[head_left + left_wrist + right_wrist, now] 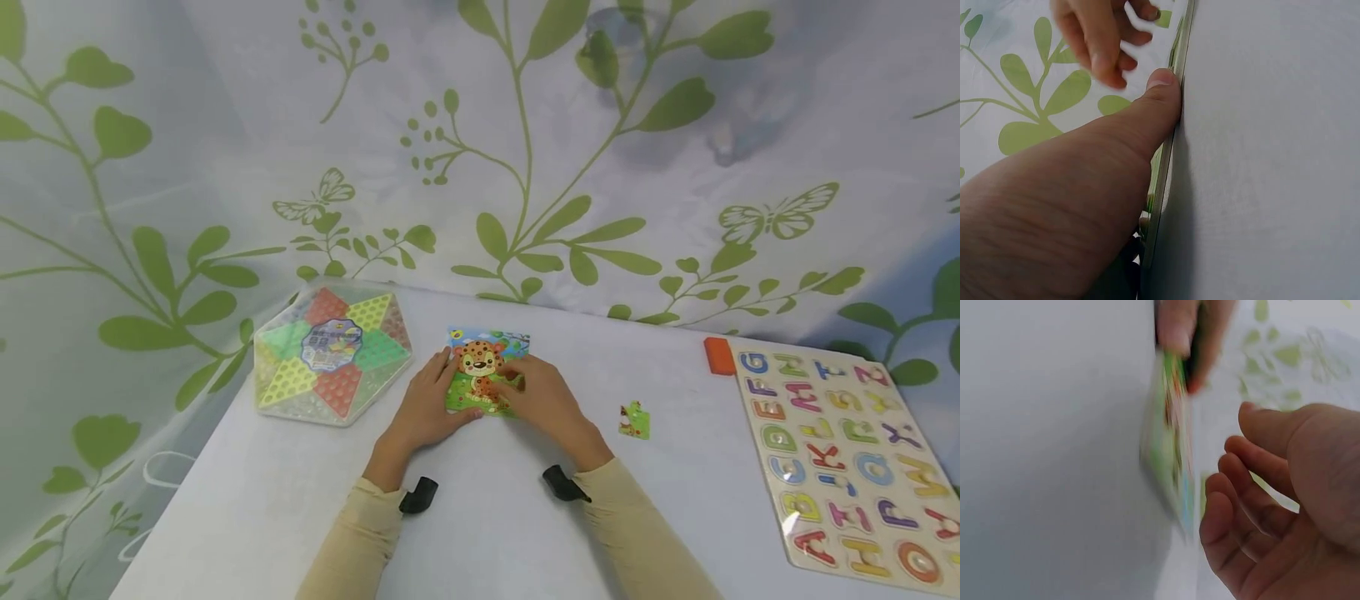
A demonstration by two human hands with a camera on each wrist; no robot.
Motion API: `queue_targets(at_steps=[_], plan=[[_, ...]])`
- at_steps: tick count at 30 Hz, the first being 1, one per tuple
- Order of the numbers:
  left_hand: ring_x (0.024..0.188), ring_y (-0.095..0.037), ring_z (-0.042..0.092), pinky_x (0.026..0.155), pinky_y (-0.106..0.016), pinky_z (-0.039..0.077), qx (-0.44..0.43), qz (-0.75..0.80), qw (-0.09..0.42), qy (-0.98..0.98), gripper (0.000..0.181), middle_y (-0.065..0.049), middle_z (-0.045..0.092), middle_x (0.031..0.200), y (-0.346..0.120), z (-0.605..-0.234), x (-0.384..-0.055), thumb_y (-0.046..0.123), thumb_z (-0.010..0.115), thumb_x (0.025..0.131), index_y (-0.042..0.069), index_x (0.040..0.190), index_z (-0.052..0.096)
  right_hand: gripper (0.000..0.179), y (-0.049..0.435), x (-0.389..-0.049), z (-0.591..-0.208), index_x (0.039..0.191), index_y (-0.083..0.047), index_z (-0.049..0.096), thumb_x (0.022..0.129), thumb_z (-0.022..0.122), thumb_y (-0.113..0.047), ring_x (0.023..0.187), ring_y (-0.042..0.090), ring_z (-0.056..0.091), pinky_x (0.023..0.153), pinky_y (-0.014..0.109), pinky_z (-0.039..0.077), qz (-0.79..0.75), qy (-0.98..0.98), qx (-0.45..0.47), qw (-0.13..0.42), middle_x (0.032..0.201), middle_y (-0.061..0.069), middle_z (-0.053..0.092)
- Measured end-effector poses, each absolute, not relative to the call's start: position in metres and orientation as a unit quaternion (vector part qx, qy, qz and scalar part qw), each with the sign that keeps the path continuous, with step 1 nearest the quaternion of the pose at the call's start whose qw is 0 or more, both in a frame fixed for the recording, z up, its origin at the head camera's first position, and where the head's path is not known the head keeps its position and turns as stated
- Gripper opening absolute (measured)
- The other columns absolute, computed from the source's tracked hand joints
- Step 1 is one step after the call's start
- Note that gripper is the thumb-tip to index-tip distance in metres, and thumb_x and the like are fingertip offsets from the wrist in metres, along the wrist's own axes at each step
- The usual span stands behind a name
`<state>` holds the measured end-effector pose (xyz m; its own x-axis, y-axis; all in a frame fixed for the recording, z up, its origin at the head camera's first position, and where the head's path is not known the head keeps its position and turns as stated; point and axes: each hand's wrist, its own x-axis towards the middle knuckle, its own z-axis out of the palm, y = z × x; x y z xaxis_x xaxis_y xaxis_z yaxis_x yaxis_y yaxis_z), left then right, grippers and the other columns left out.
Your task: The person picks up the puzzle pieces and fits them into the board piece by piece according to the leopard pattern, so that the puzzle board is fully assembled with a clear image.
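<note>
A leopard-picture jigsaw puzzle [480,367] lies flat on the white table. My left hand [429,404] rests along its left side, fingers fairly straight, with the thumb on the near edge. In the left wrist view that thumb [1160,94] presses at the puzzle's rim. Over the right part of the puzzle is my right hand [543,396]. The right wrist view shows its fingers [1216,519] loosely bent, apart from the puzzle, with nothing between them and the thumb. Part of the picture is hidden under the right hand. A small green puzzle piece [635,421] lies to the right.
A hexagonal Chinese checkers set [330,354] in clear packaging lies at left. On the right stand an orange block [719,357] and a wooden alphabet board [847,467]. A leaf-patterned curtain [420,225] hangs behind the white table [495,517].
</note>
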<state>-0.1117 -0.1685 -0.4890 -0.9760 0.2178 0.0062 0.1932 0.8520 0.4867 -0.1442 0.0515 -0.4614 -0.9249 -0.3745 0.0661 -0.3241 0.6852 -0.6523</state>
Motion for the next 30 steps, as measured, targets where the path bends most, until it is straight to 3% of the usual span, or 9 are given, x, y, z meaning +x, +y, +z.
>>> queue_targets(at_steps=[4,9,17,24,28,30], plan=[[0.158,-0.038,0.019,0.124,-0.059,0.025,0.103,0.248,0.034,0.963,0.101,-0.017,0.018,0.171,-0.168,-0.488,-0.111,0.052,0.075,0.089,0.003,0.161,0.026,0.025,0.097,-0.139,-0.461,0.114,-0.011,0.076,0.096,0.073,-0.027,0.087,0.018,0.066,0.076,0.035,0.054,-0.359,0.921,-0.145,0.03,0.101,0.003,0.071],[0.158,-0.038,0.019,0.124,-0.059,0.025,0.097,0.247,0.034,0.963,0.1,-0.017,0.018,0.171,-0.168,-0.486,-0.109,0.05,0.076,0.088,0.002,0.161,0.027,0.032,0.158,-0.131,-0.463,0.121,-0.01,0.073,0.095,0.074,-0.028,0.095,0.025,0.068,0.077,0.036,0.053,-0.358,0.928,-0.098,0.021,0.109,0.009,0.071],[0.158,-0.037,0.018,0.124,-0.059,0.024,0.102,0.246,0.033,0.963,0.1,-0.016,0.017,0.171,-0.168,-0.489,-0.113,0.052,0.075,0.089,0.003,0.161,0.027,0.072,0.223,-0.123,-0.464,0.134,-0.003,0.064,0.078,0.089,-0.04,0.099,0.028,0.06,0.084,0.046,0.051,-0.256,0.953,-0.128,0.097,0.115,0.014,0.063],[0.158,-0.037,0.018,0.125,-0.059,0.024,0.101,0.242,0.035,0.964,0.101,-0.015,0.016,0.171,-0.169,-0.491,-0.115,0.054,0.075,0.089,0.004,0.162,0.025,0.061,0.227,-0.123,-0.469,0.121,0.001,0.067,0.075,0.091,-0.031,0.1,0.029,0.062,0.092,0.051,0.05,-0.267,0.951,-0.117,0.105,0.105,0.011,0.067],[0.158,-0.036,0.017,0.125,-0.058,0.023,0.1,0.24,0.037,0.965,0.101,-0.015,0.015,0.172,-0.169,-0.493,-0.115,0.055,0.074,0.089,0.005,0.162,0.025,0.062,0.226,-0.122,-0.469,0.116,0.001,0.06,0.074,0.092,-0.03,0.096,0.027,0.059,0.086,0.045,0.049,-0.278,0.949,-0.092,0.115,0.105,0.013,0.064],[0.159,-0.036,0.017,0.125,-0.058,0.024,0.1,0.239,0.035,0.965,0.101,-0.014,0.016,0.172,-0.169,-0.494,-0.114,0.055,0.074,0.089,0.005,0.162,0.025,0.056,0.224,-0.123,-0.469,0.117,-0.003,0.058,0.079,0.089,-0.03,0.095,0.026,0.06,0.083,0.041,0.05,-0.289,0.947,-0.078,0.116,0.106,0.014,0.065]])
